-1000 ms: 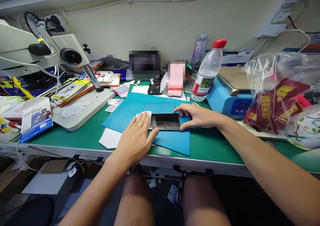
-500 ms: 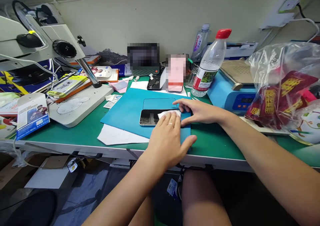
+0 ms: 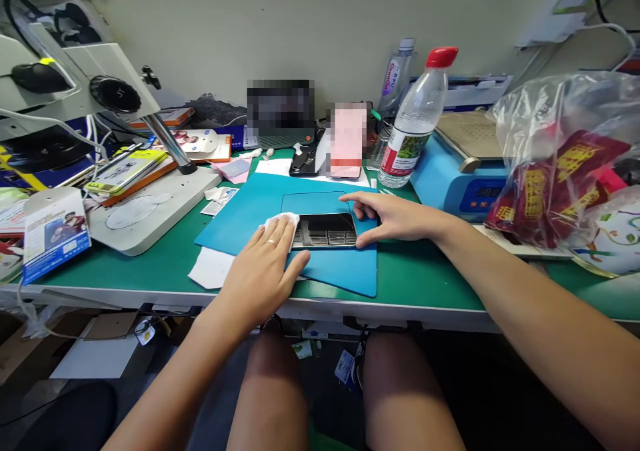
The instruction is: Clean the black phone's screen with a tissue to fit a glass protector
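Note:
A smartphone (image 3: 325,231) lies flat, screen up, on a blue mat (image 3: 240,204), its dark glass mirroring pale stripes. My left hand (image 3: 267,258) presses a white wipe (image 3: 286,220) under its flat, outstretched fingers at the phone's left end. Whether the wipe is tissue or cloth I cannot tell. Around the phone's right end curves my right hand (image 3: 387,218), thumb at the near corner and fingers at the far side, steadying it. Just behind the phone lies a clear sheet with a thin dark outline (image 3: 313,202), like a screen protector, partly behind my right fingers.
A microscope stand (image 3: 150,211) and boxed packets (image 3: 57,231) occupy the left side. Behind the mat are a propped pink-screened phone (image 3: 347,138) and a dark-screened device (image 3: 283,114). A red-capped bottle (image 3: 415,118), a blue machine (image 3: 445,178) and a plastic bag (image 3: 560,164) stand right.
My left hand has slid the wipe leftward from the phone's right part to its left end, uncovering the right part of the screen. My right hand stays at the right end.

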`<move>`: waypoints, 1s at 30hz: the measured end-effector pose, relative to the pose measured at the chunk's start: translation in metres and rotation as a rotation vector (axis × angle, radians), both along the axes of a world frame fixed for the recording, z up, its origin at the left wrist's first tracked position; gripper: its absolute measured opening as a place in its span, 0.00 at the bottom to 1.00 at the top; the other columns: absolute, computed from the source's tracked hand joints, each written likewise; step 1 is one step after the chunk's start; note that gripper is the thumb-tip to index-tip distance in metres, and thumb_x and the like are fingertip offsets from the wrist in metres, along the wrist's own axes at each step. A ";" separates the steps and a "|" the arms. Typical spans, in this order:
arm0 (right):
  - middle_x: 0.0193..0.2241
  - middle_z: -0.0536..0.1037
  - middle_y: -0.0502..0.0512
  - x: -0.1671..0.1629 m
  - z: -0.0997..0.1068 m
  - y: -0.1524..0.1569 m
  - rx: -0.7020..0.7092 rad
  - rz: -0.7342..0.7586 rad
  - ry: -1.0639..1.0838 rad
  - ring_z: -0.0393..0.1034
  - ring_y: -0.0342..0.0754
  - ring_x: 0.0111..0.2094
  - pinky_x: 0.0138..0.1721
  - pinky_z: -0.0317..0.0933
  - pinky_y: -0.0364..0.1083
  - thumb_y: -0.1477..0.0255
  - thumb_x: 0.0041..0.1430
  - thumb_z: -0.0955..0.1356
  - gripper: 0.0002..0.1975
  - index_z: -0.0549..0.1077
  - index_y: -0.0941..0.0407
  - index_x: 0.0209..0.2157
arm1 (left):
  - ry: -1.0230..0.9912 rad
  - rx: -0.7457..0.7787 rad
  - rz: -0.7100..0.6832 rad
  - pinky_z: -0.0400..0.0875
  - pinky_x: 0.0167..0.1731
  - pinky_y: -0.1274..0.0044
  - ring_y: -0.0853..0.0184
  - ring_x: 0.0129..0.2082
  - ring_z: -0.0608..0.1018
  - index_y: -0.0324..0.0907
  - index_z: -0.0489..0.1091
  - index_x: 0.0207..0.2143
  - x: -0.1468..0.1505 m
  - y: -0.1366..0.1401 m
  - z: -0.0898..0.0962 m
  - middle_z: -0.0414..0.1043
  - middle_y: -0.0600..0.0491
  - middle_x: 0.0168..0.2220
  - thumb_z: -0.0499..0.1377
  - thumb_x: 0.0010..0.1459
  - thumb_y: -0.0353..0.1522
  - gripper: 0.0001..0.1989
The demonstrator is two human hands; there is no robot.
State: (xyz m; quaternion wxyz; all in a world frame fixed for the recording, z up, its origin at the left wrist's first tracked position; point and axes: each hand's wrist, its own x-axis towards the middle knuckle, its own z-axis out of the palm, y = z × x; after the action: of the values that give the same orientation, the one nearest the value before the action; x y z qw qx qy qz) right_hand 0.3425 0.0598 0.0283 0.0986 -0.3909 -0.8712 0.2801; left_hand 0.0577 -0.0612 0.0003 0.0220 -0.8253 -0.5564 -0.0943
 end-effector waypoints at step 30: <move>0.41 0.74 0.54 0.000 0.004 -0.003 -0.007 -0.007 -0.002 0.69 0.52 0.39 0.41 0.62 0.50 0.49 0.47 0.79 0.54 0.65 0.54 0.71 | -0.031 -0.007 0.017 0.56 0.72 0.51 0.47 0.76 0.55 0.25 0.54 0.74 0.000 -0.012 -0.003 0.53 0.32 0.74 0.42 0.77 0.46 0.36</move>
State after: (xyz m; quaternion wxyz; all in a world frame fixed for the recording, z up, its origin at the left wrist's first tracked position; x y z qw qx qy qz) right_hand 0.3422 0.0570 0.0326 0.0972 -0.3947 -0.8690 0.2822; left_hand 0.0580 -0.0730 -0.0025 0.0114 -0.8192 -0.5638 -0.1049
